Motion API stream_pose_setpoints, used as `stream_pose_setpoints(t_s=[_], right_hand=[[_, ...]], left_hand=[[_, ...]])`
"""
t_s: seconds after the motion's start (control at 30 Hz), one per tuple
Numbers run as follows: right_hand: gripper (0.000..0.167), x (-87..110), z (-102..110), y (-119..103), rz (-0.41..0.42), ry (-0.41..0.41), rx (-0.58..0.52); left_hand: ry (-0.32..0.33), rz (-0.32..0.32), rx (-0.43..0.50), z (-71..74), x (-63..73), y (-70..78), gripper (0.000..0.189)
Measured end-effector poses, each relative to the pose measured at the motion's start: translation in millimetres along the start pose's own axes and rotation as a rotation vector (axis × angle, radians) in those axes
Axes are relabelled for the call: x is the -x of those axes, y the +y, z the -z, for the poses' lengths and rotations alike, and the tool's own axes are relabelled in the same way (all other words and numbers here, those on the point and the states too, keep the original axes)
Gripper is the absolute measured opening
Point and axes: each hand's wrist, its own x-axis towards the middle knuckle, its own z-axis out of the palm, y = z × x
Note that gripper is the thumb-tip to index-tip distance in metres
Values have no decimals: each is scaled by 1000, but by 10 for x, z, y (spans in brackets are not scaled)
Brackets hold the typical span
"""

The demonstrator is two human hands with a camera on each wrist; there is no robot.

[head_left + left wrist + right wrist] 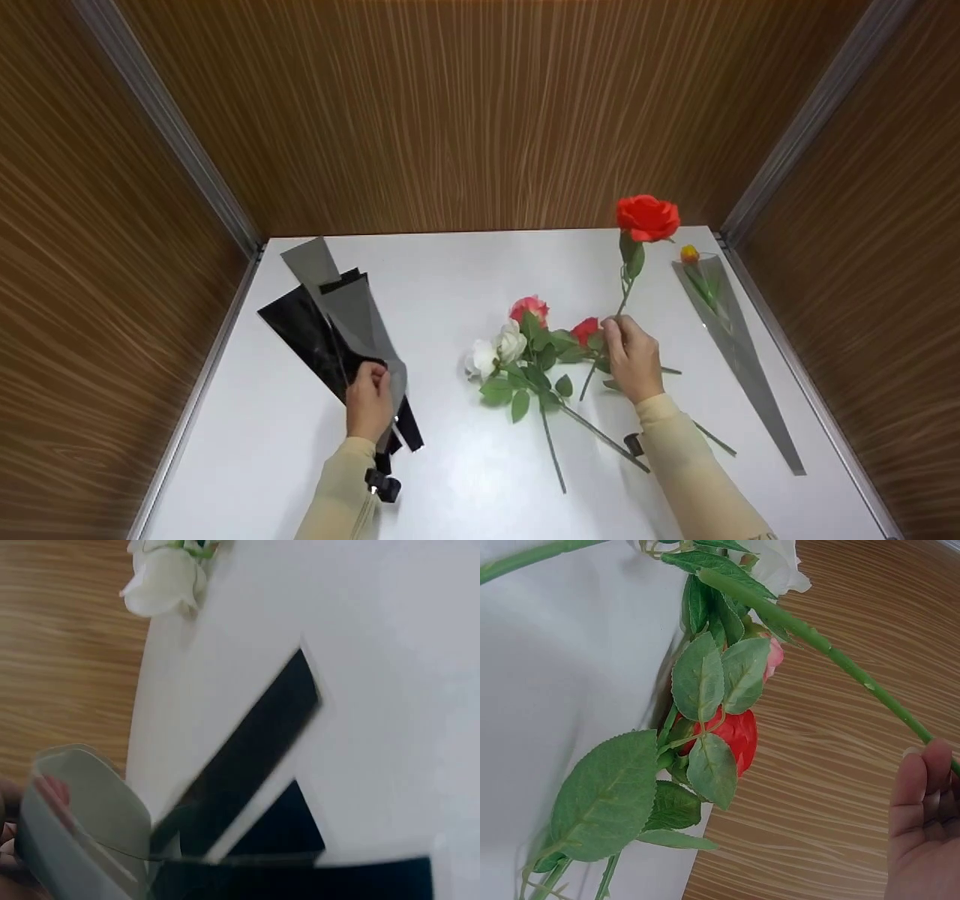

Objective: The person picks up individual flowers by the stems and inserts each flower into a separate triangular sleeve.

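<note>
My right hand pinches the green stem of a red rose, whose bloom stands up above the hand. Below it on the table lie a white rose, a pink rose and another red rose, their leafy stems crossing. At the left, my left hand grips the edge of a black and grey wrapping sleeve between thumb and fingers. In the left wrist view the sleeve's edge bends near the fingers, which are mostly cut off.
Along the right edge of the white table lies a yellow-orange tulip in a narrow grey sleeve. Wood-grain panels wall in the back and sides. More black sleeve ends stick out below the left hand.
</note>
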Motion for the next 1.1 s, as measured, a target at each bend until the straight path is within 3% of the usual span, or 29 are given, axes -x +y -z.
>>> stream_pose_setpoints(t_s=[0.27,0.37,0.47,0.57,0.8,0.97,1.1], right_hand=[[28,12,-1,-7,-28,-11,-3],[29,29,-4,-6,-38,-21,-10],[30,39,-3,-1,-36,-23,-12],[29,38,0,7,-25,-19,-6],[26,45,5,14,-23,-25,-3],[26,53,6,7,-10,-20,5],[24,60,8,18,15,-26,15]], left_hand=[[-189,-121,70,-65,28,192,6],[-270,-192,79,-30,24,187,11],[-340,-203,71,42,18,127,16],[-360,-164,29,143,4,13,18],[-246,-41,-201,485,-97,-321,20],[-270,121,-339,698,-175,-484,20],[-276,202,-389,768,-217,-569,22]])
